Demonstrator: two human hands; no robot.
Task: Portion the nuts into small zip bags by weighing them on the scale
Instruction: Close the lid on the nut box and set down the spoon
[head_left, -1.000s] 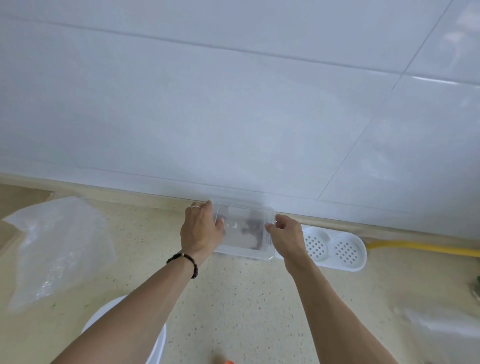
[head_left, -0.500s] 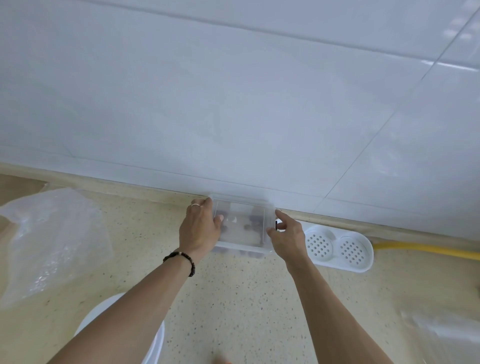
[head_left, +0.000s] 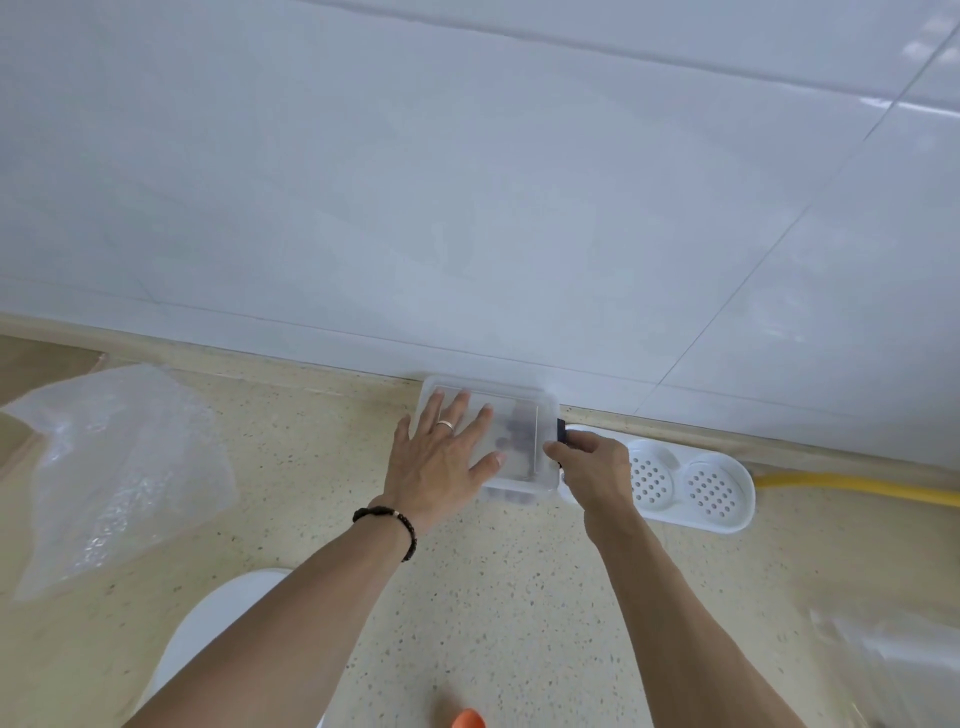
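A clear plastic box (head_left: 524, 410) with a frosted lid stands on the speckled counter (head_left: 493, 597) against the white tiled wall. Dark nuts show dimly through its lid and lower front edge. My left hand (head_left: 441, 462) lies flat on the lid with its fingers spread. My right hand (head_left: 592, 467) is at the box's right side, and its fingers pinch the dark clip there. A white round object (head_left: 208, 639), partly hidden by my left forearm, sits at the near left. No scale display is visible.
Crumpled clear plastic bags (head_left: 114, 467) lie at the left and more clear plastic (head_left: 893, 670) at the near right. A white perforated double dish (head_left: 691, 483) sits right of the box, with a yellow hose (head_left: 857, 488) behind it. An orange tip (head_left: 467, 719) shows at the bottom edge.
My left hand has moved from the box's left side onto its lid and spread flat. My right hand has shifted to the clip on the right side. The box rests against the wall.
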